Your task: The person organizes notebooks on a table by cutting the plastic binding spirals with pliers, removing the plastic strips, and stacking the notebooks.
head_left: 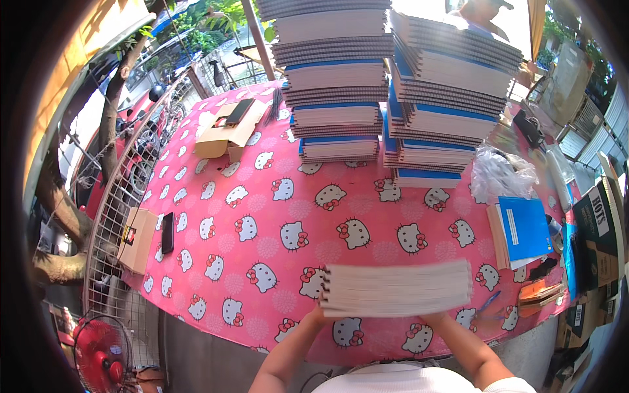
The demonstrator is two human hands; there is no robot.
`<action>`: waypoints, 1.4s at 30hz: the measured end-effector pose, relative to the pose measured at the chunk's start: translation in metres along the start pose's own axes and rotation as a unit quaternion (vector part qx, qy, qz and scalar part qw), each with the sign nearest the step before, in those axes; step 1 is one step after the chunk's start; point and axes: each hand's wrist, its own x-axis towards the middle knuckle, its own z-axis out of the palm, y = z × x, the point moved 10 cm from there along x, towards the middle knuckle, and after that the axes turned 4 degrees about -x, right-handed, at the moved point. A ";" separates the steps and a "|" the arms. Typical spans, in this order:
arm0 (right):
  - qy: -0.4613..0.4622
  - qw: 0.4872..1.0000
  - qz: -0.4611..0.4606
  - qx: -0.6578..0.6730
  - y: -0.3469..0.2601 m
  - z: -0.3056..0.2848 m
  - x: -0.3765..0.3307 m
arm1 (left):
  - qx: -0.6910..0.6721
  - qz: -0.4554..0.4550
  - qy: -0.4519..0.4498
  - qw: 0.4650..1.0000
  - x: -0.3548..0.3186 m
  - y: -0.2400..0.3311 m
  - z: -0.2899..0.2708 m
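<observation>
A thick stack of white paper with dark spiral binding at its left end (396,288) is held upright at the table's near edge, slightly blurred. My left hand (319,316) grips its lower left corner. Under the lower right part, my right hand (432,318) holds it too. Most of the fingers on both hands are hidden behind the paper. Beyond it rise two tall piles of spiral-bound notebooks with blue covers, a left pile (337,114) and a right pile (445,85).
A pink cartoon-patterned cloth (262,223) covers the table. On its left lie an open cardboard box (229,134), a black phone (168,232) and a brown carton (137,239). On the right are plastic bags (501,173), blue notebooks (526,229), a blue pen (489,301) and orange packets (540,295).
</observation>
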 end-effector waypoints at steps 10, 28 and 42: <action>-0.009 0.875 0.409 0.259 0.057 0.098 0.180 | -0.393 -0.364 0.203 0.820 0.119 -0.057 -0.142; -0.008 0.955 0.028 -0.294 -0.033 -0.265 0.047 | -0.109 -0.059 0.178 0.976 0.170 0.157 -0.127; -0.410 0.880 -0.146 -0.190 0.142 -0.257 0.012 | -0.032 -0.099 -0.035 0.994 0.138 0.321 0.280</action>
